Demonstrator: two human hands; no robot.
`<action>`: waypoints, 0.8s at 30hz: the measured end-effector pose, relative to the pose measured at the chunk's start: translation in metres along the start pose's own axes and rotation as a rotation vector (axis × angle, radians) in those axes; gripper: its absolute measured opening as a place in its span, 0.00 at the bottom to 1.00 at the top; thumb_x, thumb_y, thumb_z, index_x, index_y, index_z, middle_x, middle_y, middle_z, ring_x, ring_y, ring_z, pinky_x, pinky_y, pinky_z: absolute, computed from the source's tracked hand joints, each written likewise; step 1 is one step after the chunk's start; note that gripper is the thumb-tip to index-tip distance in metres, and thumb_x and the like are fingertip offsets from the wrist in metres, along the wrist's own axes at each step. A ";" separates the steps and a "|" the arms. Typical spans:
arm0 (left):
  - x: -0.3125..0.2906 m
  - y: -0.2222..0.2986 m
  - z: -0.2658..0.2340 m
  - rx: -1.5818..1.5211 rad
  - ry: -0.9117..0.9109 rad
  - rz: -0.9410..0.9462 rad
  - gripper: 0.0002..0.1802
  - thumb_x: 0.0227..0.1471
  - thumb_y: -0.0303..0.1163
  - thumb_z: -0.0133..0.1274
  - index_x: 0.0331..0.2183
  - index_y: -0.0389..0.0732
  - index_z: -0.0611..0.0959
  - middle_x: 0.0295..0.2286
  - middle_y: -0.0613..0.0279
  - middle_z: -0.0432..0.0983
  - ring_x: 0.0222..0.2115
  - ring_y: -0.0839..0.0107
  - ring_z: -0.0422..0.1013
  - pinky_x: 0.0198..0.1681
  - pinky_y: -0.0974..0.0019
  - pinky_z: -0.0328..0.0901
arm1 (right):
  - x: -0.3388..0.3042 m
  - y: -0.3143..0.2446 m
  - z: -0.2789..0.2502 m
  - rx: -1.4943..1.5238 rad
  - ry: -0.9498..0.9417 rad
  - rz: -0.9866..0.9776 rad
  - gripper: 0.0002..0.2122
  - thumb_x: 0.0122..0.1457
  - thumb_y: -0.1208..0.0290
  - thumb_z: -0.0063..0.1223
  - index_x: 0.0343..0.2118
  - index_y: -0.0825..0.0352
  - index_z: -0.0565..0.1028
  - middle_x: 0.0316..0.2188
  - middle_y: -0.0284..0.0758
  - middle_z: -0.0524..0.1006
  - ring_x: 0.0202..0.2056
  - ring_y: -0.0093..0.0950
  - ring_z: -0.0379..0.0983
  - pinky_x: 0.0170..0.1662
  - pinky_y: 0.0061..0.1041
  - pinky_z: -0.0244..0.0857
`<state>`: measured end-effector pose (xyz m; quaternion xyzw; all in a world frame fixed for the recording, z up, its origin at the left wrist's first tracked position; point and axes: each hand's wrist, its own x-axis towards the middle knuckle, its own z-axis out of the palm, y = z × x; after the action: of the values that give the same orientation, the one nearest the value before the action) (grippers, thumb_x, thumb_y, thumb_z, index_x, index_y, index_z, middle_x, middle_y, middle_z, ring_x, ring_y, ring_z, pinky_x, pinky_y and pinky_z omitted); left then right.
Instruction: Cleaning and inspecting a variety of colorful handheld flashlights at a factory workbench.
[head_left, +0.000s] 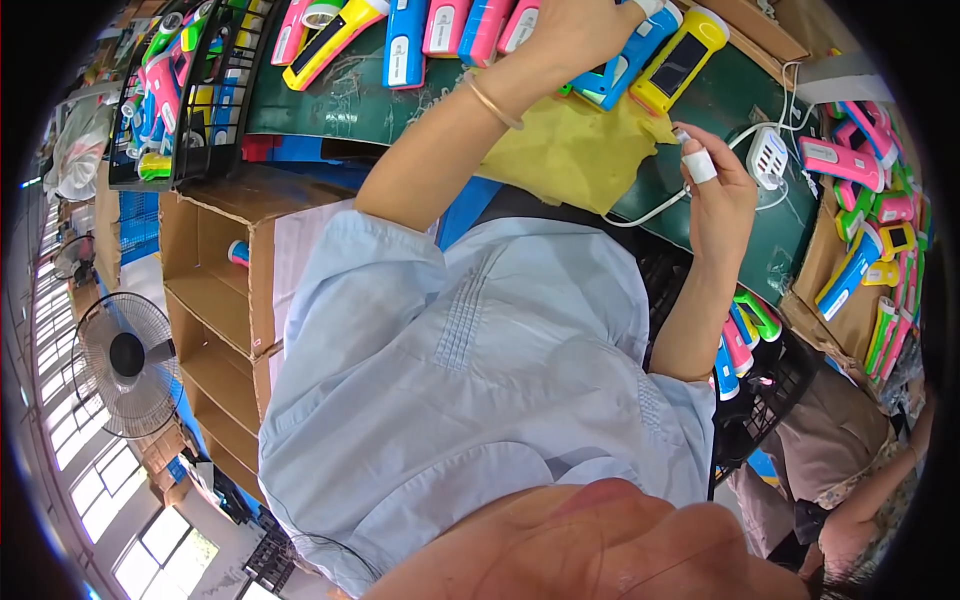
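Note:
My left hand (585, 38), a bracelet on its wrist, reaches to the top edge of the picture, which cuts off part of it. Its fingers curl over a blue flashlight (628, 72), one taped white at the tip. A yellow flashlight (680, 62) with a dark panel lies just right of it. My right hand (722, 190) is closed in a pinch by the yellow cloth (575, 150). At its fingertips is a small grey-and-white piece, too small to name. White tape wraps one finger. A white cable (655, 211) passes behind this hand.
Pink, blue and yellow flashlights (405, 45) line the green table (330, 112). A white charging hub (768, 158) with cables sits at right, beside a carton of flashlights (838, 215). Left are a black crate (205, 135), cardboard shelves (215, 290) and a fan (125, 355). Another person (835, 440) is at lower right.

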<state>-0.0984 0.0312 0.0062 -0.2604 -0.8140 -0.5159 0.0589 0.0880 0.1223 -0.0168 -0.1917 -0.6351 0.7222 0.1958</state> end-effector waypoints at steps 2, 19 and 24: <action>-0.005 0.025 -0.007 -0.533 -0.185 -0.345 0.25 0.48 0.33 0.52 0.44 0.30 0.64 0.37 0.47 0.68 0.37 0.60 0.68 0.41 0.62 0.64 | 0.003 0.002 -0.003 0.062 -0.002 0.006 0.07 0.53 0.76 0.53 0.35 0.71 0.76 0.28 0.27 0.73 0.24 0.13 0.61 0.27 0.11 0.52; -0.058 0.021 -0.018 -1.015 -0.322 -0.425 0.14 0.57 0.39 0.43 0.40 0.39 0.70 0.27 0.63 0.70 0.25 0.75 0.69 0.27 0.72 0.67 | -0.009 -0.054 0.015 -0.488 -0.168 -0.417 0.06 0.43 0.84 0.54 0.26 0.69 0.74 0.23 0.36 0.72 0.25 0.30 0.69 0.27 0.22 0.63; -0.062 0.026 -0.011 -0.988 -0.335 -0.545 0.14 0.56 0.39 0.44 0.39 0.39 0.69 0.27 0.65 0.68 0.25 0.76 0.68 0.27 0.73 0.66 | 0.007 -0.038 0.025 -0.923 -0.028 -0.841 0.09 0.41 0.82 0.53 0.28 0.68 0.74 0.26 0.37 0.72 0.28 0.35 0.69 0.31 0.29 0.64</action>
<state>-0.0346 0.0074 0.0094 -0.1164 -0.5129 -0.7825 -0.3334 0.0707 0.1094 0.0238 0.0196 -0.9052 0.2370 0.3521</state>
